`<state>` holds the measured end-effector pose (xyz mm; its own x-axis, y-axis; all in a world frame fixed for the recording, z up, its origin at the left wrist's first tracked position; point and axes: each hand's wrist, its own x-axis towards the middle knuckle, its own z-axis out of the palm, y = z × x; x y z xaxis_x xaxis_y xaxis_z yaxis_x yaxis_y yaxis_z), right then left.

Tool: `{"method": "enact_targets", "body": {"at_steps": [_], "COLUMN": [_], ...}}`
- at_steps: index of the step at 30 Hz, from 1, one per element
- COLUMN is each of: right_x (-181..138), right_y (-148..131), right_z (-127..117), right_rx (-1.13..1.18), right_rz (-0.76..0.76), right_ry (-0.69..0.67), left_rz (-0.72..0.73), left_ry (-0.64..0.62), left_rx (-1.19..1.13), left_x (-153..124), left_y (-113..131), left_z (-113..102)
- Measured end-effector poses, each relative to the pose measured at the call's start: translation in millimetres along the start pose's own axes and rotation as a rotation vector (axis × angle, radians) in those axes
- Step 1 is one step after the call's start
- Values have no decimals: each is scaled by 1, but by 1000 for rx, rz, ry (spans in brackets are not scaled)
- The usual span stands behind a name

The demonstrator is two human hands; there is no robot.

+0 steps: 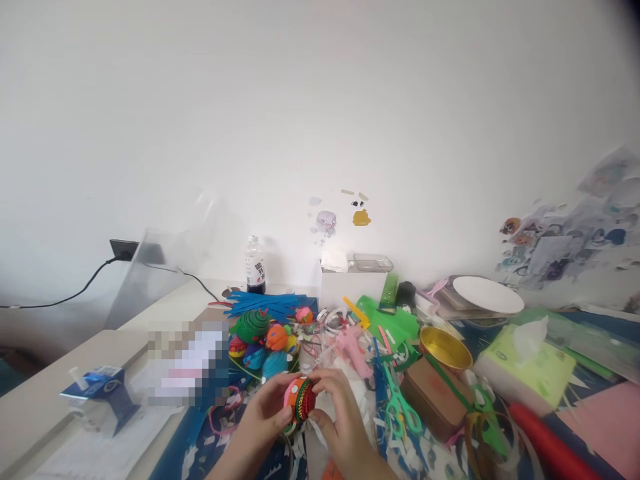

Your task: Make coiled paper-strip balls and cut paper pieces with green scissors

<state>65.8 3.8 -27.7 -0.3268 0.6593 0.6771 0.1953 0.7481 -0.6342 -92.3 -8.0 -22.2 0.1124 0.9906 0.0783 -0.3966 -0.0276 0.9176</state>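
My left hand [263, 423] and my right hand [340, 417] meet low in the middle of the view, both closed around a small round paper craft [299, 399] with orange, green and red rings. The fingers of each hand pinch its sides. It is held just above a table littered with paper scraps. Behind it lies a cluster of finished colourful paper figures [265, 340], and a pink glue gun [353, 350] rests just beyond my right hand.
Green scissors [400, 403], a brown box [433, 393], a gold bowl [445, 347], a tissue pack [527, 367] and a red tube [545, 443] lie to the right. Blue paper strips [265, 305], a bottle [255, 267] and a white box [350, 283] stand at the back. A blue carton [100, 387] sits at the left.
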Motion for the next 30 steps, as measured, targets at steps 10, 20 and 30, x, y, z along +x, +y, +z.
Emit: {"method": "enact_targets", "body": {"at_steps": [10, 20, 30], "right_x": [-2, -1, -3], "right_y": [1, 0, 4], "right_z": [1, 0, 3], "right_rx": [65, 121, 126], "right_rz": [11, 62, 52], "right_ry": [5, -11, 5], "left_rz": [-23, -23, -9], "left_ry": [18, 29, -15], "left_rx": [-4, -6, -18], "left_x": [-2, 0, -2], "left_y": [0, -1, 0], "left_z": [-1, -4, -3]}}
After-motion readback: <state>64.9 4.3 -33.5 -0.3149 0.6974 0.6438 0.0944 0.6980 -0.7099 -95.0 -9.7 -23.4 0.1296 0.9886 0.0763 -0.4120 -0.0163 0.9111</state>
